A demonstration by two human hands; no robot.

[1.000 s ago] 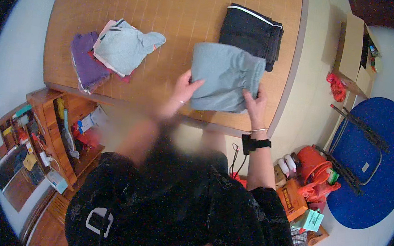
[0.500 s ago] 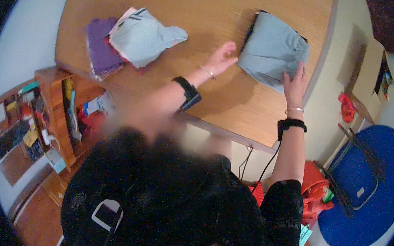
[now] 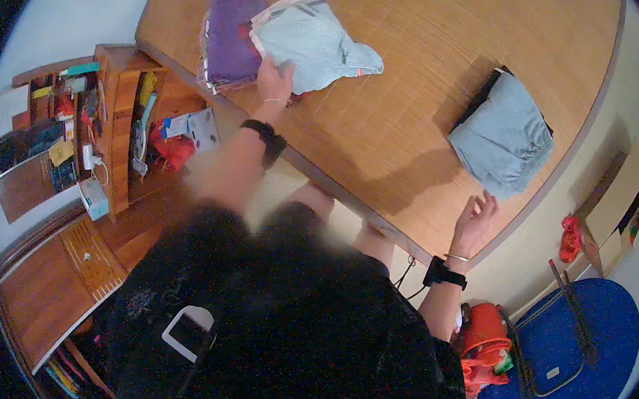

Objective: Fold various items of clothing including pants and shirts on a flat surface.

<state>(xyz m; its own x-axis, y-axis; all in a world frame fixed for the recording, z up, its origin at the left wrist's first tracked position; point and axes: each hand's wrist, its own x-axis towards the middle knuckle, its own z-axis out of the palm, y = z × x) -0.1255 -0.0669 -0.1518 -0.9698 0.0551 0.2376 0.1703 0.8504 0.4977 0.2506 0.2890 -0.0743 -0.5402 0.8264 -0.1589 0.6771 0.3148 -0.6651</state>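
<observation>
Head view: the desk (image 3: 390,106) spreads across the far side, its far edge cut off. My black clothing (image 3: 299,336) fills the near part. On the right is one round blue tabletop (image 3: 607,343); its single white label (image 3: 553,373) is too small for me to read. On the desk I count three piles or stacks: a pale pile (image 3: 304,44) with dark stripes at left, one grey folded garment (image 3: 503,132) at right, covering most of a black one, and a purple pile (image 3: 235,22) farther left. The pale pile overlaps the purple one's right side, so I can't count their layers. A blur hides part of my left forearm (image 3: 234,164). My left hand (image 3: 275,81) is at the pale pile's near edge; I cannot tell whether its fingers grip cloth. My right hand (image 3: 477,221) is just beside the grey garment's near edge, fingers loosely curled, slightly apart, holding nothing. I wear two black wristbands (image 3: 447,273), one per wrist.
</observation>
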